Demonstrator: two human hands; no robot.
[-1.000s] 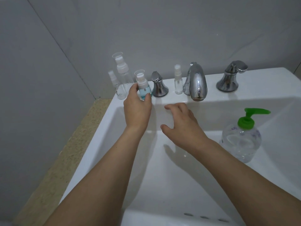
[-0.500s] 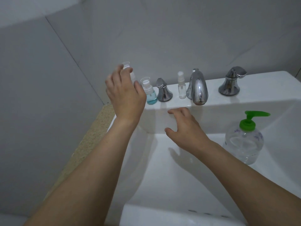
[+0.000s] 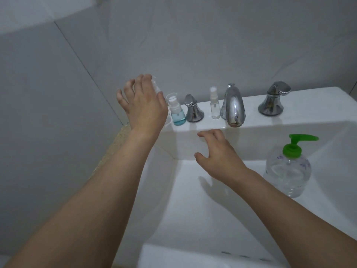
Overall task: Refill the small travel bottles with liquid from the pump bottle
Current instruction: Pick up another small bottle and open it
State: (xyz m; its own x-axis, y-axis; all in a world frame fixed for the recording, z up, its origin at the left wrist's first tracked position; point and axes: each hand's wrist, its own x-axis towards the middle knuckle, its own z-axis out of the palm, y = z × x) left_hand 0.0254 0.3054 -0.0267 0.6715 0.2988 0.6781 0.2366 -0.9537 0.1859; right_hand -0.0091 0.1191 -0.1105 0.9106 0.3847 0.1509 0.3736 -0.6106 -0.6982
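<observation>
My left hand (image 3: 143, 105) is at the far left of the sink ledge, fingers spread round a tall clear travel bottle (image 3: 155, 84). Only the bottle's cap shows between index finger and thumb, so the grip is hidden. Just right of that hand stands a small bottle with blue liquid (image 3: 176, 114) and a clear cap. A slim clear spray bottle (image 3: 214, 106) stands beside the spout. The pump bottle (image 3: 287, 171), clear with a green pump, stands in the basin at the right. My right hand (image 3: 218, 151) hovers open by the basin's back wall, holding nothing.
A chrome spout (image 3: 234, 107) and two chrome handles (image 3: 193, 111) (image 3: 271, 102) sit along the white sink ledge (image 3: 309, 105). Grey tiled walls close in behind and on the left. A speckled counter strip (image 3: 114, 149) runs left of the sink.
My left hand let go of the blue bottle, leaving it on the ledge, and moved left onto the tall clear bottle. My right hand has barely moved.
</observation>
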